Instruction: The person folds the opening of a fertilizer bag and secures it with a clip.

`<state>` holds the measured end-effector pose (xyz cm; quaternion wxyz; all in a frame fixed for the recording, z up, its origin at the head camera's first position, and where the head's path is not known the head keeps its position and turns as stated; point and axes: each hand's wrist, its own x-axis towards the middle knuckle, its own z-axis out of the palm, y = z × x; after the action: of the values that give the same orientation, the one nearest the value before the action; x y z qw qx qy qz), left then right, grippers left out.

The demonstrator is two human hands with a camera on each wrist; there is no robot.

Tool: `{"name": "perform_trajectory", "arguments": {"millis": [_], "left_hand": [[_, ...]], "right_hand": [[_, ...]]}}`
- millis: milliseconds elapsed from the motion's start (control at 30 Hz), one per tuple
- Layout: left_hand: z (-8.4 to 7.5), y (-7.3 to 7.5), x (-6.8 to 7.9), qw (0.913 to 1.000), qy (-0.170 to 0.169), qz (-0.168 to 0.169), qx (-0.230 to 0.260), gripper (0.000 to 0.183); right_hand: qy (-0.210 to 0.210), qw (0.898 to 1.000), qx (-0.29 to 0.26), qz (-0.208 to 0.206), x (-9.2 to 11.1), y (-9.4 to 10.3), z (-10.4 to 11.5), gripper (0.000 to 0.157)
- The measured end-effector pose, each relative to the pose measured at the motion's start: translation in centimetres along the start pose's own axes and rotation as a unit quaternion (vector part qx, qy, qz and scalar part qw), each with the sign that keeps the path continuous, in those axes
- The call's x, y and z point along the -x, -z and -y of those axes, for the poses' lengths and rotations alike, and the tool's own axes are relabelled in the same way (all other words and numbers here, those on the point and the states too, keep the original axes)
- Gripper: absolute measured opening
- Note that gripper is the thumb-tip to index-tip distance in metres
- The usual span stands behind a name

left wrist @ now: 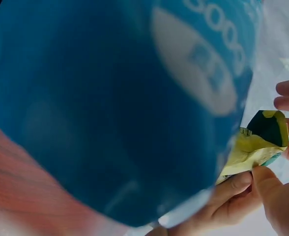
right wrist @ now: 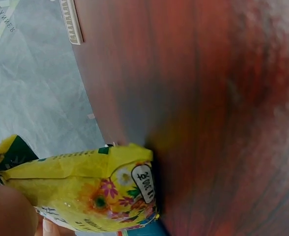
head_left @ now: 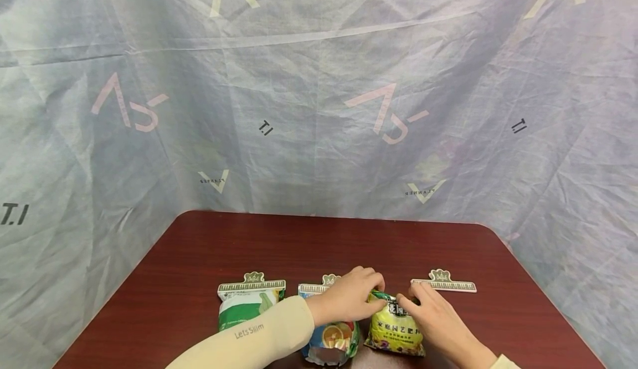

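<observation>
A yellow fertilizer bag [head_left: 395, 333] with Chinese lettering stands near the table's front edge. My left hand [head_left: 344, 298] pinches the left part of its top, reaching across a blue bag [head_left: 319, 342] with an orange-slice picture. At the right part of the top, my right hand [head_left: 441, 320] holds the bag between thumb and fingers. In the right wrist view the yellow bag [right wrist: 85, 184] shows printed flowers, with its top edge folded over. Behind the right hand lies a loose ruler-marked clip [head_left: 448, 286], apart from the bag.
Left of the blue bag lies a green-and-white bag [head_left: 239, 309] with a clip [head_left: 251, 285] across its top. Another clip [head_left: 311, 288] sits at the top of the blue bag. The dark red table [head_left: 324, 241] ends at a grey cloth backdrop [head_left: 299, 92].
</observation>
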<state>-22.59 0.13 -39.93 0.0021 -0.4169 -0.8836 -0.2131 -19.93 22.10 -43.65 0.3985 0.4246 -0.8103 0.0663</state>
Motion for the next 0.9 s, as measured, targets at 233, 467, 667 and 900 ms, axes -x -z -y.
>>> {"name": "perform_trajectory", "arguments": {"millis": [233, 467, 667, 900], "left_hand": [[-0.2, -0.4, 0.2, 0.994, -0.059, -0.029, -0.088, 0.015], [-0.3, -1.1, 0.4, 0.9532, -0.135, -0.09, -0.255, 0.02], [-0.3, -1.5, 0.4, 0.9219, -0.164, -0.121, -0.33, 0.018], [-0.3, -1.7, 0.5, 0.9188, -0.16, -0.078, -0.353, 0.013]], "right_hand": [[-0.006, 1.0, 0.002, 0.016, 0.5, -0.1, -0.1, 0.047], [-0.001, 1.0, 0.015, 0.009, 0.5, 0.0, 0.0, 0.047], [0.0, 1.0, 0.018, 0.012, 0.5, 0.0, -0.1, 0.047], [0.015, 0.999, 0.037, 0.006, 0.3, 0.0, -0.1, 0.046]]}}
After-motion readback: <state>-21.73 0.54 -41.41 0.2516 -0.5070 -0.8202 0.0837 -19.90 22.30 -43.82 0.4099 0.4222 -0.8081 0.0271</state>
